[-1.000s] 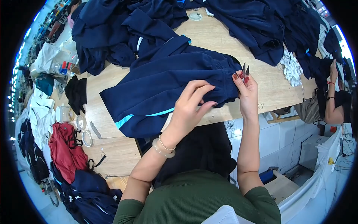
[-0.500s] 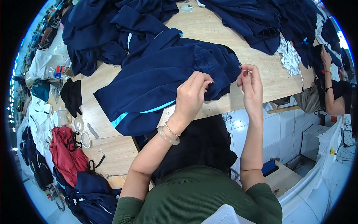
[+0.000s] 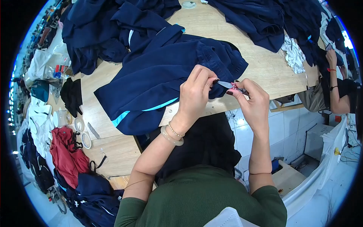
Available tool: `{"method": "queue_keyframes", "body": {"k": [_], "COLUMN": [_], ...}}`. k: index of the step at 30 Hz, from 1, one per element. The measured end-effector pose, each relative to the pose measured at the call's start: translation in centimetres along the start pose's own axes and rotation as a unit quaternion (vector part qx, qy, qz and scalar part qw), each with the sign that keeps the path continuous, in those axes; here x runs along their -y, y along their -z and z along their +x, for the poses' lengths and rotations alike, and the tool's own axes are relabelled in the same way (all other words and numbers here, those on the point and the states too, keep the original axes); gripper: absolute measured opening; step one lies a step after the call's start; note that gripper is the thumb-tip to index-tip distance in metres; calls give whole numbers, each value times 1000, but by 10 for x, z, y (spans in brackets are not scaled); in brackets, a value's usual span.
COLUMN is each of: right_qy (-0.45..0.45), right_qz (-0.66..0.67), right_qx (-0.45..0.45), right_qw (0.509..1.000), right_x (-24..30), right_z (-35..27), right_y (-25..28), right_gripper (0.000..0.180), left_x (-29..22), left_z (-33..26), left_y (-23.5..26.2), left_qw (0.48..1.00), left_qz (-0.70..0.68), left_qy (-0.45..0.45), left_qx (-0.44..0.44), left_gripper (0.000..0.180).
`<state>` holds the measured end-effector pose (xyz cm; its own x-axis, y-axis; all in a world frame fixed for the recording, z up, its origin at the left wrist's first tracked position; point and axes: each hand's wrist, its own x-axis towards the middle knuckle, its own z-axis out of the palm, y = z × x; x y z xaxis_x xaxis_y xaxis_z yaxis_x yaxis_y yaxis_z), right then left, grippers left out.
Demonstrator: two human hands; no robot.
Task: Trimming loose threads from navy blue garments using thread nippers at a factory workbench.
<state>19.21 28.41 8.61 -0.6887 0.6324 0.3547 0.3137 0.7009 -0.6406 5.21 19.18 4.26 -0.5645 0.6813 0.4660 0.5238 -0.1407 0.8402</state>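
Navy trousers (image 3: 159, 72) with light blue side stripes lie across the table, their gathered elastic waistband toward the right. Just over the waistband's near edge, my left hand (image 3: 194, 90) is closed in a pinch. What its fingertips hold is too small to make out. My right hand (image 3: 254, 100) grips small thread snips (image 3: 225, 84), a pointed silver blade that reaches left to the left fingertips. Part of the snips is hidden by my right fingers.
Heaps of navy garments (image 3: 94, 34) lie at the far left, with more navy cloth (image 3: 257, 22) at the far right. Tape rolls (image 3: 86, 140) and a red bag (image 3: 68, 157) are at left. Another person's arm (image 3: 334, 89) shows at the right edge.
My right hand has come down and turned inward to my left hand, and the snips' blade now shows between them. The waistband's right end has spread out to the right.
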Motion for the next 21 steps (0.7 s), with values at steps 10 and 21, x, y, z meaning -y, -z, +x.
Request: {"method": "queue_keyframes", "body": {"k": [10,21], "right_qy": [33,-54], "right_qz": [-45,112], "right_qx": [22,-48], "right_qw": [998,991], "right_x": [5,-11], "right_z": [2,4], "right_y": [2,-2], "right_gripper": [22,21], "left_x": [-2,3], "left_z": [-1,-16], "left_y": [0,14], "left_qw": [1000,993], "left_qz": [7,9], "left_qy": [-5,6], "left_qx": [-7,-118], "left_gripper": [5,5]}}
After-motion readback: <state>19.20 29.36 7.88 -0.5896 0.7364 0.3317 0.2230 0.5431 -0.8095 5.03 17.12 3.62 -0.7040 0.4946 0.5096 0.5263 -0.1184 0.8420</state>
